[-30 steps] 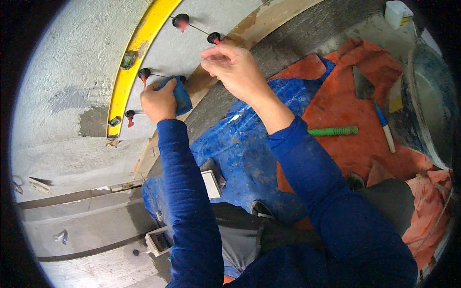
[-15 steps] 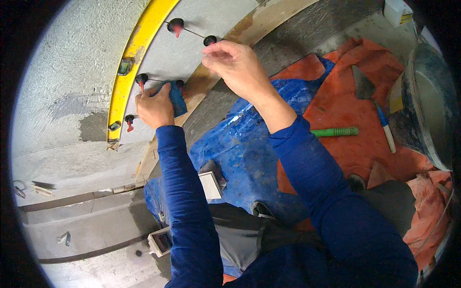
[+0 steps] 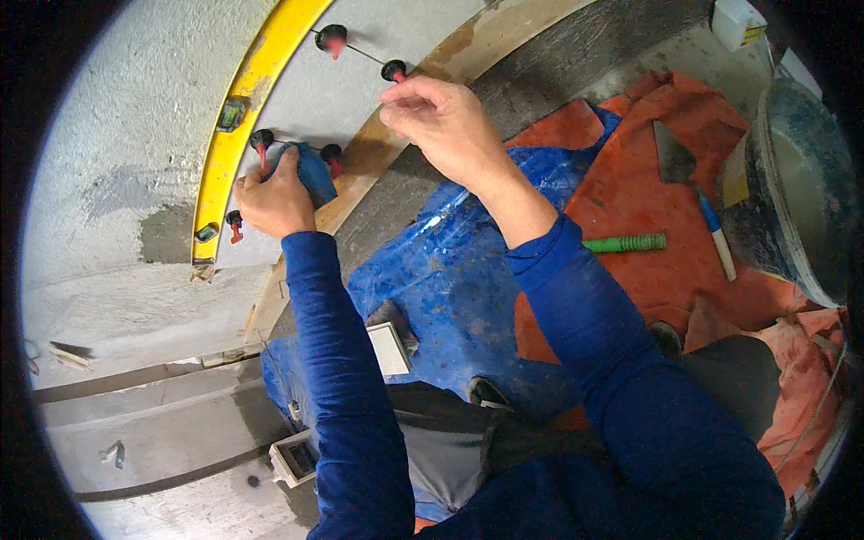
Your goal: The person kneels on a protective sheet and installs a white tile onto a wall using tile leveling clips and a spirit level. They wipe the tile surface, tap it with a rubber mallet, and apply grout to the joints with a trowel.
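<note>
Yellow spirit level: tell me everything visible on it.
The spirit level is a long yellow bar, apparently painted metal, with grey smears on its face. Two dark-framed vial windows show; its far end runs out of the picture. It slants along the left side of the pale panel, its curve likely lens bend. Two black-and-red knobs and the left hand are close to its right edge; contact is unclear.

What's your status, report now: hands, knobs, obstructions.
Left hand holds blue pad among lower knobs. Right hand at upper right black-and-red knob, contact unclear. Yellow level left of both hands, apparently not blocking.
</note>
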A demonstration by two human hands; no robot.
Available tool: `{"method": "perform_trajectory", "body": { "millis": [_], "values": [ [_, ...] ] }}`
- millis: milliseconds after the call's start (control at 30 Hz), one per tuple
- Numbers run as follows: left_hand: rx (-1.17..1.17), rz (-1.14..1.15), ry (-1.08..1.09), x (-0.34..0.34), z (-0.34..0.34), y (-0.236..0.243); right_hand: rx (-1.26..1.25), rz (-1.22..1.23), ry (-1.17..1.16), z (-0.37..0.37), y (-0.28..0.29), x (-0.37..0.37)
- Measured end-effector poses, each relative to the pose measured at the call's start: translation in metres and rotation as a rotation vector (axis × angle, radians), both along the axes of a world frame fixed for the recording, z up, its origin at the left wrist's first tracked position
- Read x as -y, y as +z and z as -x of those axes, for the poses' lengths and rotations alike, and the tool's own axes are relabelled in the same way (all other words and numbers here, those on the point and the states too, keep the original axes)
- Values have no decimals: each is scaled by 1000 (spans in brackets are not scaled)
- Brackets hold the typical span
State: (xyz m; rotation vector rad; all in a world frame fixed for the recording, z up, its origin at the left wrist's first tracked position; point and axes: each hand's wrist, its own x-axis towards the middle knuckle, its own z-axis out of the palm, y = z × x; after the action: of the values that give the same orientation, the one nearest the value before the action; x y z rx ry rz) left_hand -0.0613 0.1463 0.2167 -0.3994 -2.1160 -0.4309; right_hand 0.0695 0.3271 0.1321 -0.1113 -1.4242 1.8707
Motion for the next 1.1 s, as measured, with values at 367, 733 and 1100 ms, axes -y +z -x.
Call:
{"method": "perform_trajectory", "body": {
  "millis": [367,733,1100],
  "values": [
    [-73,-129,-62,7,1,-7,51,-20,32,-3,5,14],
    [299,-1038,-417,13,-93,-105,114,-340,114,-11,8,63],
    [707,-1448,-706,-7,-132,-101,111,-1186,-274,-28,13,77]
  ]
}}
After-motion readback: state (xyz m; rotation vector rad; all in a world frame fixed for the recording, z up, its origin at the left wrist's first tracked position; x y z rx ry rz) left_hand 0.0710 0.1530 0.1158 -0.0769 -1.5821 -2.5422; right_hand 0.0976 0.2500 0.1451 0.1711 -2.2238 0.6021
